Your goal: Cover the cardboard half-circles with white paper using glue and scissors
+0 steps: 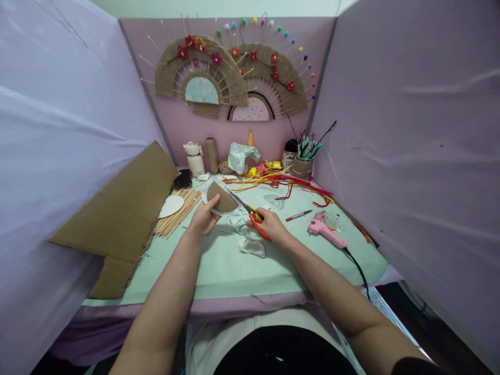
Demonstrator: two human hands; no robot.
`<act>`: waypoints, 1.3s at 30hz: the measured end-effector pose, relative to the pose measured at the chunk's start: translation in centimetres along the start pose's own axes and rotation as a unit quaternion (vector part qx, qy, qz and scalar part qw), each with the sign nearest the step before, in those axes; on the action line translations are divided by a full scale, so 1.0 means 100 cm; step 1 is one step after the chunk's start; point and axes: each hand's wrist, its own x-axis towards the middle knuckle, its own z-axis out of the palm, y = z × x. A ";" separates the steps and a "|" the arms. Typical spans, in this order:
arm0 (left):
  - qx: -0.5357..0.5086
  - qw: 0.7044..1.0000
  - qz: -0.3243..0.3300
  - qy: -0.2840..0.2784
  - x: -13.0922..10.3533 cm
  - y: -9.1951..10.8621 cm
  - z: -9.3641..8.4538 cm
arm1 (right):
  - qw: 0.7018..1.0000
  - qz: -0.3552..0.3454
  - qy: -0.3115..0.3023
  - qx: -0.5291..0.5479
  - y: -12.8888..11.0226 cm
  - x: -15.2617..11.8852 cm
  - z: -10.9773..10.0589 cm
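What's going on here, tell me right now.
A person holds a piece of cardboard with a pale border in the left hand. The right hand holds the scissors, their blades pointing toward the piece's edge; whether they are cutting is too small to tell. Fabric scraps lie on the green tabletop below the hands, and a pink glue gun lies beyond the right hand, to its right.

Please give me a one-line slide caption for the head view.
The left hand holds a brown half-round piece with a pale border; the right hand holds scissors close beside it.
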 end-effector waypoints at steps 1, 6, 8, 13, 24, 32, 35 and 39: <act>0.005 1.000 -0.003 0.001 0.000 0.000 0.000 | 1.000 0.000 0.001 0.001 0.000 0.000 0.000; 0.030 0.999 -0.029 -0.009 -0.001 -0.002 0.001 | 1.000 0.005 0.004 0.008 -0.001 0.000 0.000; 0.034 0.999 -0.029 -0.016 -0.001 -0.003 0.001 | 1.000 0.003 0.007 0.012 -0.002 0.000 -0.001; 0.047 0.998 -0.024 -0.031 0.001 -0.005 -0.002 | 1.000 0.002 0.012 0.018 -0.003 -0.001 -0.002; 0.019 0.999 -0.034 -0.021 -0.001 -0.004 0.001 | 0.999 -0.014 0.028 0.019 -0.004 -0.001 -0.003; -0.002 0.999 -0.038 -0.004 0.002 -0.005 -0.003 | 1.000 -0.002 0.013 0.021 -0.004 -0.001 -0.002; 0.000 0.999 -0.040 -0.006 0.002 -0.005 -0.003 | 1.000 0.003 0.008 0.022 -0.003 -0.001 -0.002; 0.009 0.999 -0.051 -0.015 0.000 -0.005 -0.001 | 1.000 0.001 0.005 0.023 -0.004 -0.001 -0.003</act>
